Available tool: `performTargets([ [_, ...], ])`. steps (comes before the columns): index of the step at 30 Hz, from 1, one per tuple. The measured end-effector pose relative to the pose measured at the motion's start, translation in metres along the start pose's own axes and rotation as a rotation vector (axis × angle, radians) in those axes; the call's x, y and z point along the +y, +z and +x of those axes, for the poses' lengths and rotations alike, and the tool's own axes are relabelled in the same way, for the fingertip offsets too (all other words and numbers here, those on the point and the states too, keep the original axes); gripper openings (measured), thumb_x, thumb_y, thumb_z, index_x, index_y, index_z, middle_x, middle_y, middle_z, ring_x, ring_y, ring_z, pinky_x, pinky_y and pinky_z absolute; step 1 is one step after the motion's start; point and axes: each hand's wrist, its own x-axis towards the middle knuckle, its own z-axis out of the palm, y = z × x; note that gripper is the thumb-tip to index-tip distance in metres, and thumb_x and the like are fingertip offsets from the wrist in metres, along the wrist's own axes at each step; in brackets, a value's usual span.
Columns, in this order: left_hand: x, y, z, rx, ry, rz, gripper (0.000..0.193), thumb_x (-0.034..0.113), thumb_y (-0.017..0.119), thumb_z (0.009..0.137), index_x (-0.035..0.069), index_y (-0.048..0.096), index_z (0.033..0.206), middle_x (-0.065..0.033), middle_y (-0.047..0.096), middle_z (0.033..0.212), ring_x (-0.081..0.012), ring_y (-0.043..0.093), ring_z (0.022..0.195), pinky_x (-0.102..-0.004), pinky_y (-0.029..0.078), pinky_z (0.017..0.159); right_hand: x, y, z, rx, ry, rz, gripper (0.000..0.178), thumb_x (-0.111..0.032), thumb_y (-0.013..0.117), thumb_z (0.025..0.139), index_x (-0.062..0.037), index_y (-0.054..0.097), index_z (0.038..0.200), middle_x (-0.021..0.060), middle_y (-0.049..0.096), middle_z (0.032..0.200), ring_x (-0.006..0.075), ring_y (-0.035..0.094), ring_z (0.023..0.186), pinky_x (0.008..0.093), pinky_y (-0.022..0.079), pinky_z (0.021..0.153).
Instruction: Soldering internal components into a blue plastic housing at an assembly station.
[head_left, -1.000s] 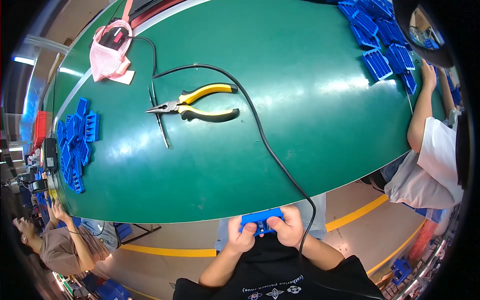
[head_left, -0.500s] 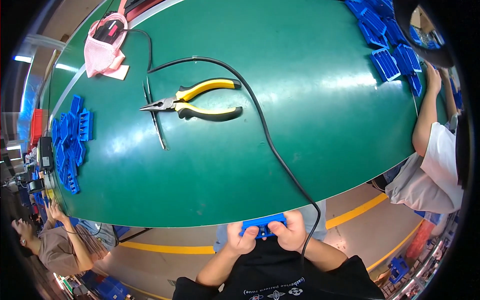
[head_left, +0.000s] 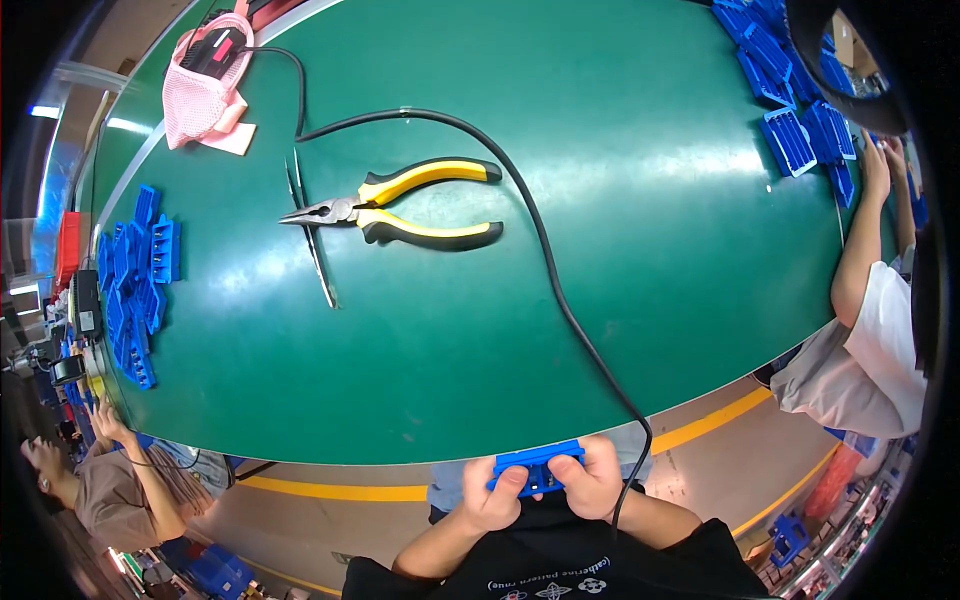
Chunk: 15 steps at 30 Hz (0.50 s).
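Close to my body, at the table's near edge, a blue plastic slotted housing (head_left: 540, 462) is held between both hands. My left hand (head_left: 492, 494) is closed round its left end, the thumb lying on its near face. Closed on the right end is my right hand (head_left: 592, 478), thumb pressed on the same face. Small metal bits show inside the part; my fingers hide its underside. Farther off on the green table (head_left: 450, 330) lie yellow-and-black long-nose pliers (head_left: 400, 205), handles spread, their jaws over metal tweezers (head_left: 318, 260).
A black cable (head_left: 548, 260) runs across the table past my right forearm. At the far left sits a pink mesh pouch (head_left: 200, 105) holding a black device. Blue parts lie piled at left (head_left: 135, 285) and at right (head_left: 790, 140). Co-workers sit at both sides.
The view has shifted a little. My hands and the blue housing appear slightly lower and to the right, with the grip unchanged. The thumbs have moved a little on the part.
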Motion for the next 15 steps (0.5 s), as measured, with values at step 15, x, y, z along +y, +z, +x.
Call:
performTargets([
  [15, 0.026, 0.015, -0.008, 0.097, -0.220, -0.166, 0.027, 0.020, 0.046, 0.100, -0.003, 0.056, 0.109, -0.0077, 0.062, 0.077, -0.0115, 0.057, 0.052, -0.0234, 0.044, 0.044, -0.023, 0.020, -0.006, 0.186, 0.257, 0.018, 0.027, -0.022, 0.047, 0.100, 0.0030, 0.057, 0.104, 0.0119, 0.063, 0.086, 0.0176, 0.059, 0.061, 0.0299, 0.048, 0.049],
])
